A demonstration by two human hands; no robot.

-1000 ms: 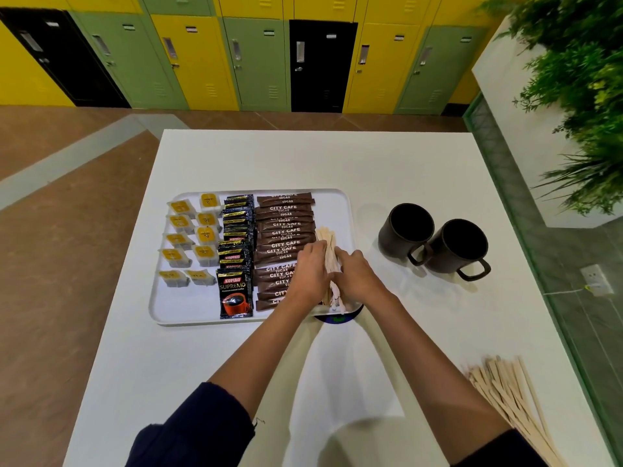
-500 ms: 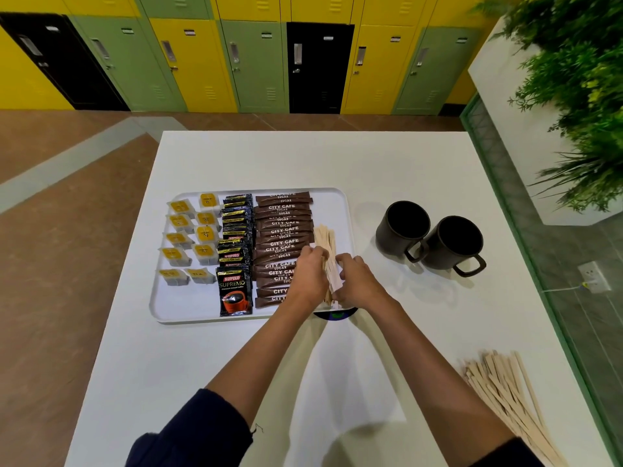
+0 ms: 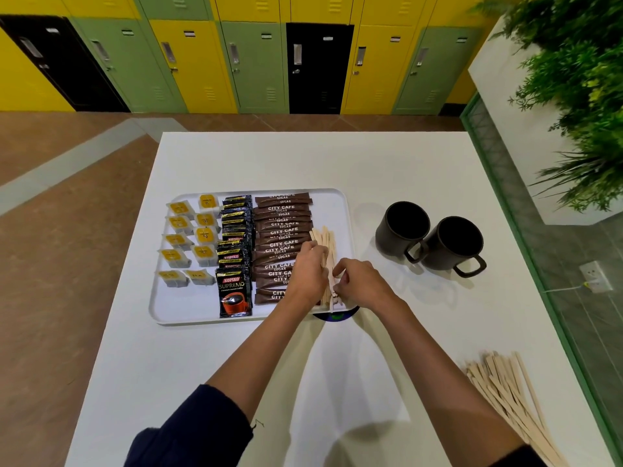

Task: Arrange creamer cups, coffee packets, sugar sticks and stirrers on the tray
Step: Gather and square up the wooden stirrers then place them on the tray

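Note:
A white tray [image 3: 188, 308] lies on the table. From left to right it holds yellow-lidded creamer cups [image 3: 188, 237], black coffee packets [image 3: 235, 251], brown sugar sticks [image 3: 281, 227] and a bundle of wooden stirrers [image 3: 325, 239] along its right side. My left hand [image 3: 308, 273] and my right hand [image 3: 359, 281] press on the bundle from either side, fingers curled around the stirrers' near half. The hands hide the stirrers' near ends.
Two black mugs [image 3: 429, 241] stand right of the tray. A loose heap of spare stirrers [image 3: 509, 396] lies at the table's near right edge. A dark round object [image 3: 335, 317] peeks from under the tray's near right corner. A white planter [image 3: 526, 96] borders the right side.
Both hands stay on the stirrer bundle and have shifted slightly; the sticks lie a little straighter along the tray's right side. Everything else is still.

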